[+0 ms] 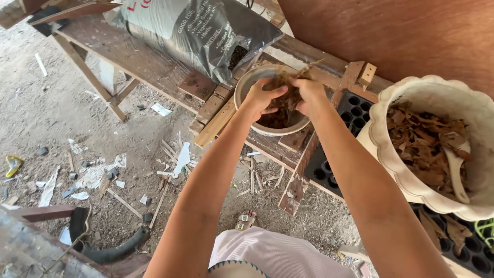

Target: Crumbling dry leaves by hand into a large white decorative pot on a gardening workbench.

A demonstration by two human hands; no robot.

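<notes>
Clump of dry brown leaves (286,92): no clear long axis, held above round cream bowl (246,87) on the weathered wooden bench (139,56). I see left hand (261,97) and right hand (309,92) both clenched on it. Scalloped cream pot (411,134) lies right.

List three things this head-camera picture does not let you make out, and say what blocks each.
1. Bottom of the small bowl: covered by the left hand, right hand and dry leaves.
2. Big scalloped pot: cut off by the right edge.
3. Black seed tray: partly hidden behind the right forearm and pot.
</notes>
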